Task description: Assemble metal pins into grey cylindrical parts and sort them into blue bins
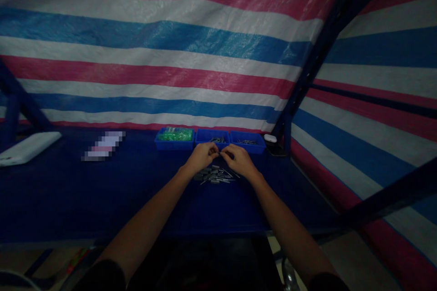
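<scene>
Left grip (204, 154) and right grip (239, 159), pinched nearly closed, hold a small dark piece (219, 153).

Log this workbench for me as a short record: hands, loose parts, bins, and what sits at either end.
Left hand: fingers pinched, close to the right fingertips
Right hand: pinched; any piece between the hands is too small to identify
Loose parts: thin metal pins and grey pieces on the blue table
Left bin: green plastic packets
Middle bin: small metal parts
Right bin: thin metal parts
Far left: white rectangular device
Far right: small white case, dark phone-like slab
</scene>
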Tool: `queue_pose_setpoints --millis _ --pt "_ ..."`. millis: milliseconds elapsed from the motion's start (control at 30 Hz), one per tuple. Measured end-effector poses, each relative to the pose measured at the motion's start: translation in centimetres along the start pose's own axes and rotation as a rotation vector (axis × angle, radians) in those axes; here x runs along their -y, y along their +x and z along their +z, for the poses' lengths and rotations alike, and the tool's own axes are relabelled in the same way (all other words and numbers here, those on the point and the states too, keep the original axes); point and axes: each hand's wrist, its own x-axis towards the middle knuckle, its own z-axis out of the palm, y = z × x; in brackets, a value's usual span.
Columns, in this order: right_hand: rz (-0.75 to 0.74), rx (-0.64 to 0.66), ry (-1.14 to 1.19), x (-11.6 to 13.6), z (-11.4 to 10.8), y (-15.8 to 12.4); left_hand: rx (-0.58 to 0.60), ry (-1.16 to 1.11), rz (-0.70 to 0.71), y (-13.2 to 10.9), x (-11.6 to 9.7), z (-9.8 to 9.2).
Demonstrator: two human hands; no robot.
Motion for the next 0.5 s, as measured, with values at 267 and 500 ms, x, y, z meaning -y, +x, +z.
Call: queue_pose_setpoints --millis 267,500 --pt "0.029 -0.018 -0.052 0.56 -0.17 -0.05 0.002 -0.2 -0.124 -0.29 0.06 0.04" --pt "0.043 -0.107 -0.04 0.37 -0.14 -0.1 -0.018 -0.107 -0.031 -0.92 -0.71 -0.29"
